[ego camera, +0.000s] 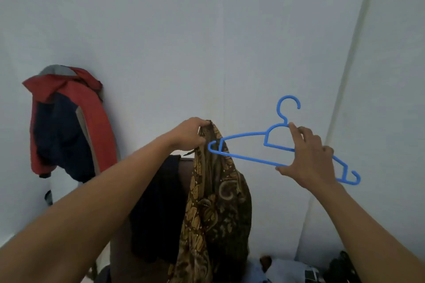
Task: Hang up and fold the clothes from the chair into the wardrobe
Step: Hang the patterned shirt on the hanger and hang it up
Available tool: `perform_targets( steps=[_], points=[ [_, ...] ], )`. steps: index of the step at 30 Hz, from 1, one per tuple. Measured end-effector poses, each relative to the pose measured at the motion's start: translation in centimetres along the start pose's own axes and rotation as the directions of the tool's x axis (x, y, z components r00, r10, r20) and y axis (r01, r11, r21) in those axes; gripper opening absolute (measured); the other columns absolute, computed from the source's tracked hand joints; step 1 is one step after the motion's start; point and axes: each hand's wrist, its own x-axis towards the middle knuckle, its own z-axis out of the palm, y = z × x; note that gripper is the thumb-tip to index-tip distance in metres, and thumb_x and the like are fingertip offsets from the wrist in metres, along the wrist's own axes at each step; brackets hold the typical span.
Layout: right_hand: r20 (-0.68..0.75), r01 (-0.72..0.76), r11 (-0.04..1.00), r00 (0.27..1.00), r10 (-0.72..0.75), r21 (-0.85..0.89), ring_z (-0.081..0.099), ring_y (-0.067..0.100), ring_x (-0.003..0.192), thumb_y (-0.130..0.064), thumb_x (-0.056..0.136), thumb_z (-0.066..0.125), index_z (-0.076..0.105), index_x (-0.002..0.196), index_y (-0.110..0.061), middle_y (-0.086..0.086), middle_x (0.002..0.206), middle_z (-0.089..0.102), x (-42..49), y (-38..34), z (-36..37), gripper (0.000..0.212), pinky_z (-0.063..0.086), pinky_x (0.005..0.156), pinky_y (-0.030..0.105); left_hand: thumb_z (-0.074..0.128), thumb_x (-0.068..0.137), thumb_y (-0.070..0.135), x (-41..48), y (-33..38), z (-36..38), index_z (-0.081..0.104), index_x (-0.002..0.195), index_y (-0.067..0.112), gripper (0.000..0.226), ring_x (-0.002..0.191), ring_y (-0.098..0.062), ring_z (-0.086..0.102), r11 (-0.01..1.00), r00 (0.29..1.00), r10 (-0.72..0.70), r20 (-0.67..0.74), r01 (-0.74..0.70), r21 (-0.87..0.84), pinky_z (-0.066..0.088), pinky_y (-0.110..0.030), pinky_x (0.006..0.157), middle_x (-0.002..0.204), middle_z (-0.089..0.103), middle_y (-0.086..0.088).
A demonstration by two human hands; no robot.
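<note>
Here, a red and navy jacket hangs at left of frame. At centre, the left hand grips the top of a brown patterned garment. At centre-right, the right hand holds a blue hanger, whose left tip overlaps the garment.

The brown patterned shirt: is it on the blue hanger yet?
Not yet. The brown patterned shirt hangs bunched from the left hand; only one tip of the blue plastic hanger overlaps it.
</note>
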Motion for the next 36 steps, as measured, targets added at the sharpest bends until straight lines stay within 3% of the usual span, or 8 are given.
perform_targets(
  steps=[5, 13, 17, 22, 25, 31, 34, 36],
  points=[
    [-0.172, -0.035, 0.999, 0.984, 0.033, -0.007, 0.043, 0.022, 0.116, -0.061, 0.062, 0.081, 0.009, 0.156, -0.025, -0.002, 0.145, 0.031, 1.7, -3.7, -5.6, 0.124, 0.037, 0.088, 0.045, 0.063, 0.089, 0.009, -1.5, 6.4, -8.0, 0.051, 0.140, 0.009, 0.053, 0.122, -0.024, 0.048, 0.993, 0.988, 0.099, -0.116, -0.091, 0.069, 0.039, -0.029, 0.092, 0.143, 0.048, -0.012],
    [-0.376, 0.064, 0.993, 0.926, -0.022, 0.099, 0.043, 0.024, 0.118, -0.064, 0.067, 0.079, 0.011, 0.155, -0.025, -0.001, 0.145, 0.032, 4.2, -10.4, -13.2, 0.117, 0.038, 0.088, 0.049, 0.064, 0.087, 0.010, -6.1, 13.5, -15.3, 0.054, 0.138, 0.012, 0.052, 0.110, -0.018, 0.051, 0.932, 0.891, 0.352, -0.287, -0.305, 0.194, 0.047, -0.031, 0.095, 0.135, 0.050, -0.008],
    [-0.436, 0.142, 0.976, 0.898, -0.056, 0.168, 0.041, 0.023, 0.122, -0.065, 0.067, 0.079, 0.014, 0.156, -0.028, -0.003, 0.148, 0.031, 5.3, -10.7, -16.5, 0.117, 0.037, 0.089, 0.048, 0.067, 0.084, 0.016, -8.3, 12.0, -17.6, 0.042, 0.145, 0.026, 0.067, 0.121, -0.019, 0.053, 0.912, 0.867, 0.394, -0.304, -0.330, 0.243, 0.045, -0.035, 0.102, 0.139, 0.055, 0.000],
    [-0.522, 0.317, 0.938, 0.828, -0.204, 0.137, 0.041, 0.020, 0.122, -0.062, 0.063, 0.082, 0.015, 0.157, -0.029, -0.006, 0.148, 0.031, 5.8, -12.3, -20.4, 0.119, 0.037, 0.091, 0.046, 0.069, 0.072, 0.068, -10.5, 10.4, -21.6, 0.001, 0.155, 0.042, 0.111, 0.140, -0.024, 0.033, 0.765, 0.768, 0.491, -0.412, -0.154, 0.625, 0.028, -0.049, 0.115, 0.158, 0.029, 0.002],
    [-0.540, 0.417, 0.884, 0.803, -0.250, 0.211, 0.039, 0.017, 0.125, -0.060, 0.062, 0.083, 0.015, 0.157, -0.032, -0.009, 0.148, 0.030, 6.3, -13.4, -22.6, 0.119, 0.038, 0.094, 0.047, 0.067, 0.067, 0.079, -11.8, 10.3, -23.6, -0.008, 0.153, 0.045, 0.119, 0.119, -0.021, 0.054, 0.775, 0.808, 0.467, -0.359, -0.178, 0.606, 0.048, -0.037, 0.094, 0.144, 0.044, 0.004],
    [-0.589, 0.537, 0.808, 0.744, -0.316, 0.244, 0.036, 0.016, 0.137, -0.065, 0.065, 0.080, 0.018, 0.157, -0.031, -0.009, 0.156, 0.026, 7.4, -15.1, -25.6, 0.116, 0.033, 0.110, 0.063, 0.074, 0.054, 0.080, -13.9, 10.7, -27.1, 0.008, 0.153, 0.043, 0.125, 0.091, -0.016, 0.055, 0.708, 0.766, 0.486, -0.421, -0.063, 0.704, 0.044, -0.028, 0.067, 0.118, 0.046, 0.006],
    [-0.732, 0.524, 0.828, 0.641, -0.230, 0.199, 0.028, 0.021, 0.147, -0.065, 0.070, 0.077, 0.034, 0.153, -0.025, -0.002, 0.160, 0.025, 6.8, -16.1, -25.2, 0.101, 0.023, 0.112, 0.068, 0.078, 0.049, 0.078, -14.6, 11.0, -28.8, 0.013, 0.153, 0.046, 0.126, 0.092, -0.018, 0.055, 0.747, 0.745, 0.463, -0.481, -0.035, 0.664, 0.050, -0.034, 0.072, 0.111, 0.047, 0.007],
    [-0.848, 0.589, 0.781, 0.507, -0.156, 0.209, 0.035, 0.023, 0.142, -0.058, 0.073, 0.079, 0.048, 0.144, -0.021, 0.004, 0.153, 0.036, 5.5, -16.7, -24.2, 0.085, 0.034, 0.111, 0.063, 0.080, 0.047, 0.077, -15.0, 11.0, -29.9, 0.018, 0.152, 0.047, 0.126, 0.094, -0.018, 0.055, 0.775, 0.726, 0.445, -0.524, -0.019, 0.632, 0.049, -0.034, 0.073, 0.108, 0.047, 0.008]
  ],
)
